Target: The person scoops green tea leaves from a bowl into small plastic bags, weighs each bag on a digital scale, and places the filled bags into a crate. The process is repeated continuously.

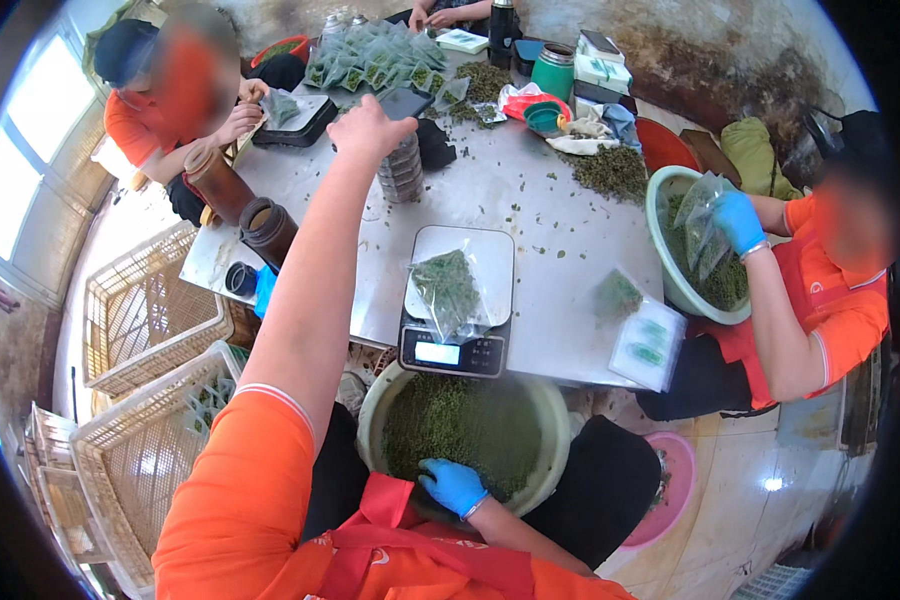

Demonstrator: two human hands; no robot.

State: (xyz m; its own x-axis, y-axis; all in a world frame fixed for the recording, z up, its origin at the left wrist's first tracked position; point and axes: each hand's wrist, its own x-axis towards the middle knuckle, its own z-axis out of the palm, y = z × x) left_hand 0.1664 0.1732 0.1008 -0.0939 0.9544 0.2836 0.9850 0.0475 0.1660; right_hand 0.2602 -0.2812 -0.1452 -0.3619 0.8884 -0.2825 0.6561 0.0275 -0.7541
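Note:
My bare left hand [370, 130] reaches across the steel table [560, 250], thumb and forefinger apart, beside a dark phone [408, 102] above a clear ridged bottle [400, 172]; whether it touches either is unclear. My blue-gloved right hand [450, 485] rests curled in dried green leaves inside a large pale basin [558, 425] below the table edge; its fingertips are partly hidden. Before me, a filled clear bag [442, 285] lies on a digital scale [450, 350]. To its right lie a small bag of greens [618, 295] and flat printed packets [648, 345].
Co-workers [145, 125] [810, 310] sit left and right; the right one handles bags over a basin [660, 260]. Another's hands [440, 15] show at back. Filled bags [370, 55], loose leaves [610, 170] and flasks [268, 235] crowd the table. Crates [155, 305] stand at left, a pink basin [670, 480] at right.

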